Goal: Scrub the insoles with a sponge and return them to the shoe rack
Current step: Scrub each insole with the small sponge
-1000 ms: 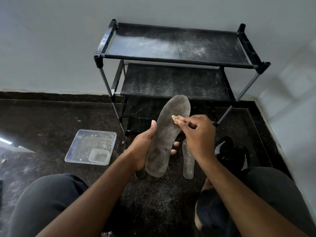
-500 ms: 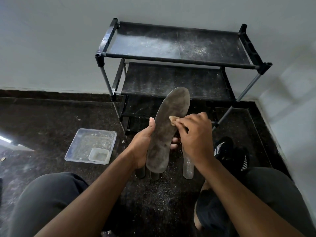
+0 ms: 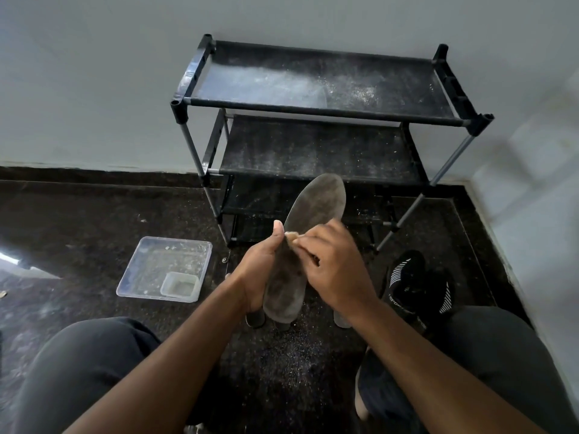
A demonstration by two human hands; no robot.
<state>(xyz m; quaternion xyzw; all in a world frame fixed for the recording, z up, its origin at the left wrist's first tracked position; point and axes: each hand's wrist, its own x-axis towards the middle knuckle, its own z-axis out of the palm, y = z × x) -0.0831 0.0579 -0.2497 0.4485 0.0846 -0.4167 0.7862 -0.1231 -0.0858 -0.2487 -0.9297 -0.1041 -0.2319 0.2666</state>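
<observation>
A grey dusty insole stands tilted in front of the shoe rack, toe end up. My left hand grips its lower half from the left, thumb up along the edge. My right hand pinches a small tan sponge and presses it on the insole's middle, close to my left thumb. Other insoles lie on the floor beneath my hands, with only the ends showing. The black rack has dusty fabric shelves.
A clear plastic tray with a small tub inside sits on the dark floor to the left. A black shoe with white stripes lies at the right by my knee. White walls close in behind and on the right.
My right hand has slid the sponge down and left across the insole, from the upper middle toward my left thumb. The left hand keeps its hold.
</observation>
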